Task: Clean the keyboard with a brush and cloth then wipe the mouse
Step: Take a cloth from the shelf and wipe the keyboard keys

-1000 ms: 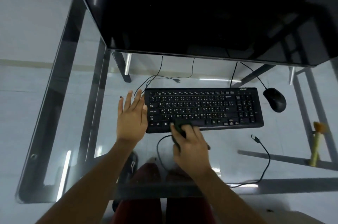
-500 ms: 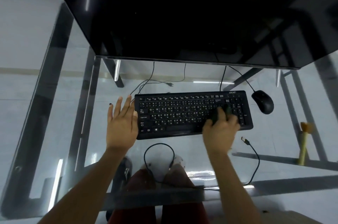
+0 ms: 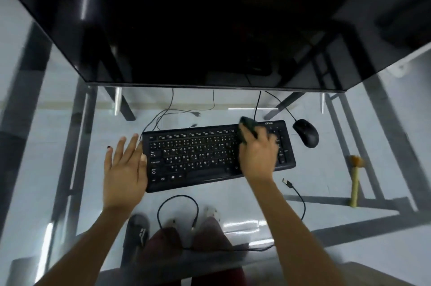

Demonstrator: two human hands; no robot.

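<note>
Lying flat on the glass surface [image 3: 326,183], the keyboard [image 3: 210,155] has its long axis running left to right across the view, slightly skewed so that its right end sits farther from the person than its left. A dark cloth [image 3: 248,129] is bunched at the far edge of the keyboard, where the main key block meets the number pad. The right hand [image 3: 258,157] holds it there, fingers curled round the wad and pressing it onto the keys; the fingertips themselves are hidden beneath the cloth. The left hand [image 3: 126,169] lies flat at the keyboard's left end, fingers straight and spread, its inner edge touching the casing, holding nothing.

Judgement: the cloth stage of the keyboard is in hand, with the left hand bracing the board against sliding. The keys to the left of the cloth make up the longest unswept run, so a further pass would travel along the long axis toward the bracing hand.

The mouse [image 3: 306,133] sits just beside the keyboard's right end, apart from it, and the right hand is plainly the nearer one. The brush [image 3: 355,180] lies well to the right, untouched. A loose cable plug [image 3: 287,183] rests near the right wrist.
</note>
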